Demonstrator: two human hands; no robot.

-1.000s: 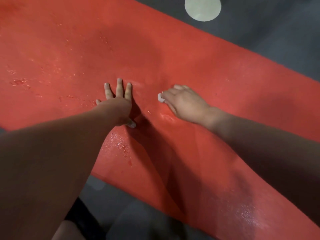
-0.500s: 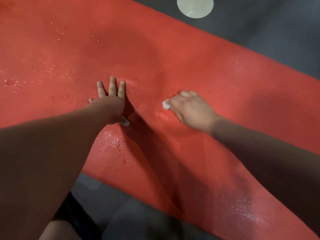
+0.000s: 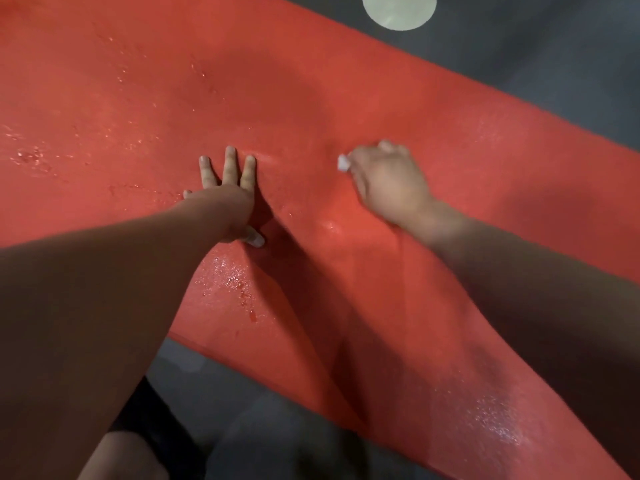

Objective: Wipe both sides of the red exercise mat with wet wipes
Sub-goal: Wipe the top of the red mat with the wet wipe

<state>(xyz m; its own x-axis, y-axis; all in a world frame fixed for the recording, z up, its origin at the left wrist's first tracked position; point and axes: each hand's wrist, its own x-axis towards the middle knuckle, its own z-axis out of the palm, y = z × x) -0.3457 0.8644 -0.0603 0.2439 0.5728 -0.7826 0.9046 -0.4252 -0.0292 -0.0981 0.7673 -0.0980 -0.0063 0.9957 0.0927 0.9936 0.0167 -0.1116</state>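
Left hand [image 3: 225,188] flat, fingers straight, pressing the red mat [image 3: 138,98]. Mat's long axis runs 10 to 4 o'clock. My right hand [image 3: 384,185] grips a white wipe [image 3: 343,163] mid-mat. Grey floor [image 3: 554,64] lies free beyond the edges at 1 and 6 o'clock.

We see a dark grey floor [image 3: 554,64], matte and plain, at the upper right and again along the lower edge; near the top it bears a pale round patch [image 3: 398,10], cut off by the frame; the light is dim and soft.
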